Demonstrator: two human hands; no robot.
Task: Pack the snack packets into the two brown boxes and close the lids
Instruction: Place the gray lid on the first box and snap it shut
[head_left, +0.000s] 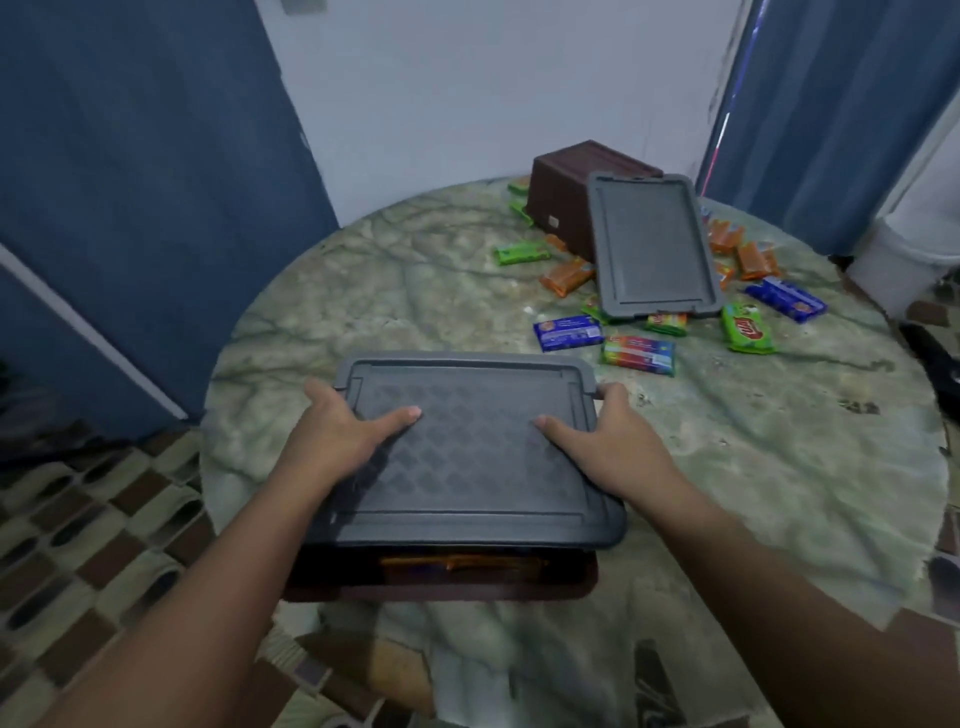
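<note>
A grey lid (467, 441) lies over the near brown box (441, 584), its front edge raised so orange packets show in the gap. My left hand (345, 428) grips the lid's left edge, thumb on top. On the right edge my right hand (605, 434) holds it the same way. A second brown box (563, 200) lies tipped over at the far side, with its grey lid (652, 244) leaning against it. Loose snack packets lie around it: orange (566, 275), green (748, 327), blue (569, 332) and a multicoloured one (639, 355).
The round marble-patterned table (363, 312) stands against a white wall between blue curtains (130, 182). A checked floor (93, 519) shows to the left. A dark object (935, 358) sits at the table's right edge.
</note>
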